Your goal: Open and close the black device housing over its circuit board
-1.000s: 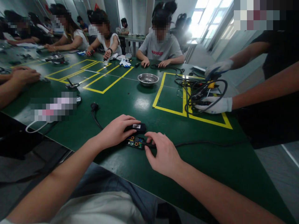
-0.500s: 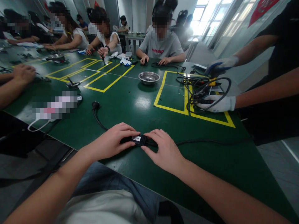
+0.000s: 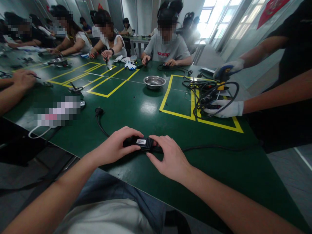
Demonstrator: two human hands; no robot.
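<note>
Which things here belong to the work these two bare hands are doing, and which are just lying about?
In the work, it seems:
- small black plastic box, white label, between left hand and right hand
- thin black cable with black plug

Lying about, apparently:
- round shiny metal bowl
- white-and-blue cloth gloves

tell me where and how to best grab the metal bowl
Probably the near rim, from the wearer's side: the bowl stands upright, and its wide rim flares out past a narrower base, so fingers should hook under it with the thumb inside.
</note>
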